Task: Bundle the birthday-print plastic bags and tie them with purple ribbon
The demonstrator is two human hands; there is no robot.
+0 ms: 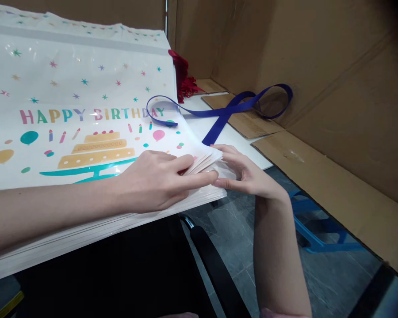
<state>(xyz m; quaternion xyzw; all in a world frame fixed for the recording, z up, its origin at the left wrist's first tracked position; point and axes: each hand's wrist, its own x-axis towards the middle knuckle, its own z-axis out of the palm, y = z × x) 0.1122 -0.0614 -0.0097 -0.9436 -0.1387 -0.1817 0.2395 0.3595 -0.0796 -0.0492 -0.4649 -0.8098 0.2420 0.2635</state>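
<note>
A thick stack of white plastic sheets [96,95], printed with "HAPPY BIRTHDAY", a cake, balloons and stars, spreads across the left. My left hand [159,181] lies over its near right corner, where several fanned sheet edges show between the bent fingers. At that same corner, my right hand [248,172] grips the edges from the right side, thumb in front and fingers behind. The two hands nearly meet there. How many sheets each one holds, I cannot tell. A dark blue ribbon [215,112] loops beyond the hands, one end lying over the print.
Cardboard walls [305,57] rise at the back and right, with a cardboard flap [338,194] along the right. Something red with fringes [185,84] sits behind the stack. Below are a black chair armrest [215,269] and a blue plastic stool [315,238].
</note>
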